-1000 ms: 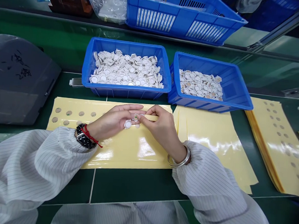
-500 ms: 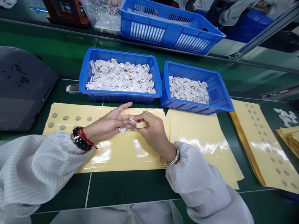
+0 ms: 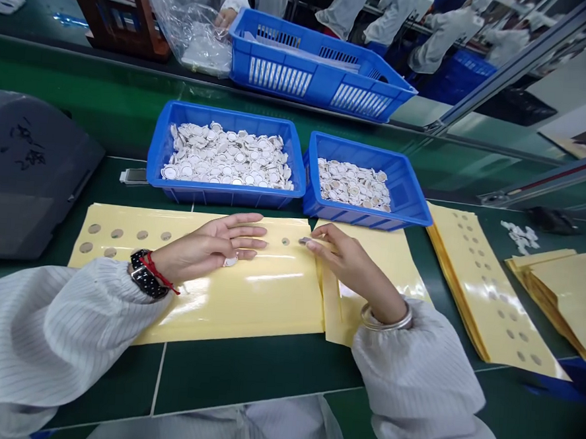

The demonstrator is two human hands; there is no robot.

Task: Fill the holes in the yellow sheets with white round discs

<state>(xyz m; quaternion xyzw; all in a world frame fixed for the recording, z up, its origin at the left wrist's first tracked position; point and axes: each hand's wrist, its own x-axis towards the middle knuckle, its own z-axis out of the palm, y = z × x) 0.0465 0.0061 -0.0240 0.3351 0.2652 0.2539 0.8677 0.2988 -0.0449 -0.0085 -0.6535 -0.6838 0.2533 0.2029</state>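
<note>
- We pinch a small grey disc point(image 3: 305, 241) between the thumb and forefinger of our right hand point(image 3: 338, 252), tilted nearly edge-on near the right end of the glossy yellow sheet point(image 3: 248, 309).
- Our left hand point(image 3: 204, 246) is over the middle of that sheet, its visible fingers stretched out to the right; a white round piece point(image 3: 230, 261) shows at its near edge, but we cannot tell whether anything clasps it.
- Between our hands, one flat disc point(image 3: 285, 241) sits on the sheet; further flat discs point(image 3: 117, 233) mark its far left part.
- Beyond the sheet we have two blue bins side by side, the left bin point(image 3: 225, 197) and the right bin point(image 3: 367, 217), both holding many white pieces point(image 3: 227, 156).
- Well to our right lies a yellow stack point(image 3: 484, 304), grey discs dotting its top.
</note>
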